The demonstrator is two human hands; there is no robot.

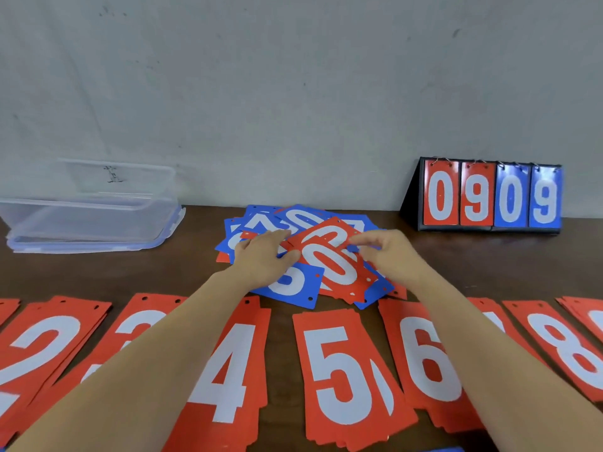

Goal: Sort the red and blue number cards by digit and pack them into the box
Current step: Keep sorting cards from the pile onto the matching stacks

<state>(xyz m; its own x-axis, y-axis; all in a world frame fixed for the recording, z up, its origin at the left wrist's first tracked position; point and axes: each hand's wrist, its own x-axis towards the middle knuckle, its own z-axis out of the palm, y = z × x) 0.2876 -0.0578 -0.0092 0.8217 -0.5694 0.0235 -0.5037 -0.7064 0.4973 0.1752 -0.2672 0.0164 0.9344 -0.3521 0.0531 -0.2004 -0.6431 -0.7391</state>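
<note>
Along the near edge of the dark wooden tabletop (456, 256) runs a row of red stacks, each face up with a white digit. From left to right they are the 2 stack (42, 347), the 3 stack (140, 321), the 4 stack (235, 370), the 5 stack (342, 370), the 6 stack (421, 353) and the 8 stack (567, 347). Between the 6 and the 8, another red stack is mostly hidden by the right forearm, so its digit cannot be read. Both bare forearms reach over this row toward the middle of the tabletop.

There a loose mixed pile (261, 220) of red and blue cards lies fanned and overlapping. On top of it are two overlapping red 0 cards (329, 262), turned at a slant. A blue card (290, 285) sticks out beneath them on the near side.

The left hand (264, 256) rests palm down on the left of the pile. Its fingers are loosely stretched and its thumb touches the left edge of the red 0 cards. The right hand (388, 252) has its fingers curled narrow, pinching the right edge of those cards, though blur hides exactly which card.

At the far left edge, against the wall, stands a clear plastic box (98, 207). At the far right edge stands a black flip scoreboard (489, 194), showing a red 0 and 9, then a blue 0 and 9.
</note>
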